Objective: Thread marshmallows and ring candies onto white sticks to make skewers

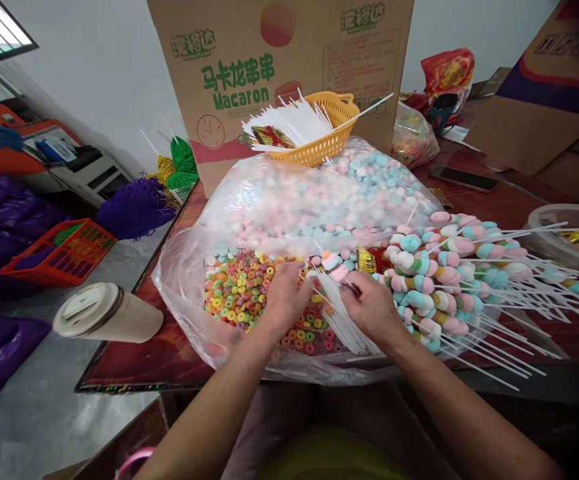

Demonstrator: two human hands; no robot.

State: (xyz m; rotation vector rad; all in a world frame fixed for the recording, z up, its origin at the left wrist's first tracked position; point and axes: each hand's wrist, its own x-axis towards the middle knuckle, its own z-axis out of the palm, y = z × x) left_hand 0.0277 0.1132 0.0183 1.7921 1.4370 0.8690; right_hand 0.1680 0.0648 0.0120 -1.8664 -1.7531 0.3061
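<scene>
My right hand (369, 303) is closed round a thin white stick that carries a pink and an orange piece of candy (339, 272). To its left, my left hand (287, 293) hovers low over the candy with fingers curled together. Whatever its fingertips may hold is too small to make out. Under and beside that hand lie colourful ring candies (239, 287). Loose white sticks (344, 320) lie in a bundle below my right hand. Finished-looking candy skewers (434, 280), strung with pink, white and blue marshmallows, are piled to the right.
A clear plastic bag (269, 193) full of pastel marshmallows spreads over the table, a yellow basket (314, 153) of sticks on top. Behind stands a cardboard box (294, 47). A lidded cup (109, 313) is at the left edge, a phone (464, 179) and round tub (544, 217) at right.
</scene>
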